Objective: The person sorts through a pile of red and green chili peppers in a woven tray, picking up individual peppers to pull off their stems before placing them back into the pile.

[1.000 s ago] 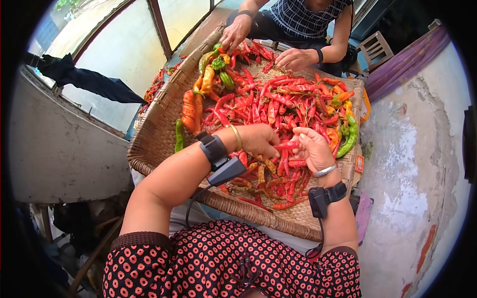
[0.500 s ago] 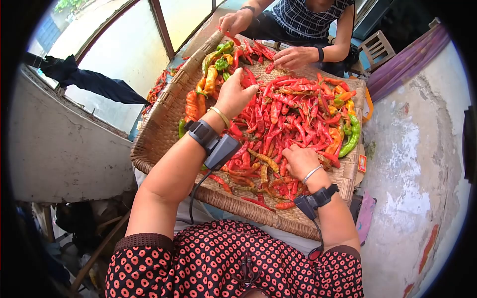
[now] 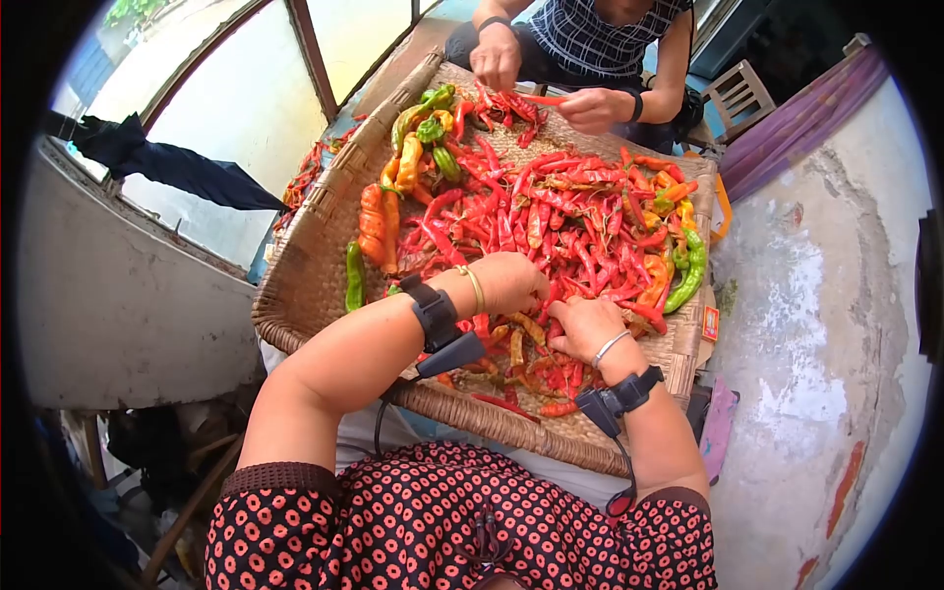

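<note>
A heap of red chili peppers (image 3: 575, 211) fills the middle of a woven basket tray (image 3: 305, 270). Over the near part of the heap, my left hand (image 3: 506, 280) is closed, its fingers curled downward; whatever they grip is hidden. Close beside it on the right, my right hand (image 3: 588, 329) has its thumb and fingers bent round a red chili pepper, which is partly covered. Mottled yellow-brown chilies (image 3: 518, 346) lie just below my hands. Along the tray's left side are orange peppers (image 3: 372, 224) and a green pepper (image 3: 355, 275).
Across the tray, another person's hands (image 3: 597, 110) hold a red chili above a small red pile (image 3: 509, 106). Green peppers (image 3: 693, 270) line the right side. A dark folded umbrella (image 3: 187, 167) juts in at left, by the window. A wooden chair (image 3: 739, 98) stands behind.
My left hand has come down and right from the upper left of the heap, closing beside my right hand. My right hand has shifted slightly. The other person's hands have lifted a red chili.
</note>
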Demonstrator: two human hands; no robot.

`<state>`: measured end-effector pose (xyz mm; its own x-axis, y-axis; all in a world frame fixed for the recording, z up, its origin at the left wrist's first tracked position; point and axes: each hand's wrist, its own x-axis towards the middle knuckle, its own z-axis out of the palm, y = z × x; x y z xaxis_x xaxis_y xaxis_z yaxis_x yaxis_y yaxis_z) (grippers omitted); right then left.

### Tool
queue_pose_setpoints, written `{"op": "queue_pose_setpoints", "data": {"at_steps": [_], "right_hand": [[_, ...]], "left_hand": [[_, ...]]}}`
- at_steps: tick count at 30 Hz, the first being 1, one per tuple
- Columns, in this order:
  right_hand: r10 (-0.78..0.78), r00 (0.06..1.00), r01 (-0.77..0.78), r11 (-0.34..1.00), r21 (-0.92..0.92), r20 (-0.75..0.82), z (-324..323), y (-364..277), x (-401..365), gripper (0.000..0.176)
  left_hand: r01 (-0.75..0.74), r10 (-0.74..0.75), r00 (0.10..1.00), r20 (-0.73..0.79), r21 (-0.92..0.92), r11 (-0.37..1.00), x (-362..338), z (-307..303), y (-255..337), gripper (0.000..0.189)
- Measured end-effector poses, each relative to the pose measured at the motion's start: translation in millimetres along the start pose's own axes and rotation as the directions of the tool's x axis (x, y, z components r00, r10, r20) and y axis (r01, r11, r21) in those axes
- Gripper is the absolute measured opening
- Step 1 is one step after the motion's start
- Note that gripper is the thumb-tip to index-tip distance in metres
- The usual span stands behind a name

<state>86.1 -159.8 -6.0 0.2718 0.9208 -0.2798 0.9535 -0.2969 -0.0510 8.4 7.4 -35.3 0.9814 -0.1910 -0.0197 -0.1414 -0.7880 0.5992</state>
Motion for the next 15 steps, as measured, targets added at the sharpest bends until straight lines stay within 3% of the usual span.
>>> {"op": "queue_pose_setpoints", "data": {"at_steps": [6,9,11,12,14,15], "right_hand": [[-0.108,0.993,0.108,0.994,-0.013,-0.043,25.2,10.1,4.9,0.02],[-0.154,0.988,0.153,0.987,0.048,0.012,18.9,15.5,4.0,0.018],[-0.302,0.937,0.348,0.863,0.366,-0.178,11.7,20.7,1.4,0.015],[-0.302,0.938,0.346,0.864,0.367,-0.173,5.6,21.6,-0.5,0.015],[-0.195,0.98,0.079,0.542,0.837,0.034,-9.9,21.6,-4.8,0.012],[-0.165,0.978,-0.09,0.202,0.975,0.124,-14.6,21.6,-6.7,0.01]], "left_hand": [[0.019,-0.024,0.997,0.076,0.072,0.997,1.4,3.9,1.3,0.019],[0.007,-0.002,0.999,-0.034,0.126,0.992,-3.1,1.8,7.6,0.021],[-0.052,0.064,0.988,-0.142,0.087,0.995,-5.6,-2.9,16.1,0.019],[-0.053,0.064,0.988,-0.142,0.082,0.995,-3.9,0.6,13.3,0.019],[-0.289,0.268,0.938,-0.22,-0.073,0.954,1.4,5.9,4.1,0.019],[-0.29,0.268,0.938,-0.219,-0.074,0.954,1.3,0.7,6.3,0.019]]}}
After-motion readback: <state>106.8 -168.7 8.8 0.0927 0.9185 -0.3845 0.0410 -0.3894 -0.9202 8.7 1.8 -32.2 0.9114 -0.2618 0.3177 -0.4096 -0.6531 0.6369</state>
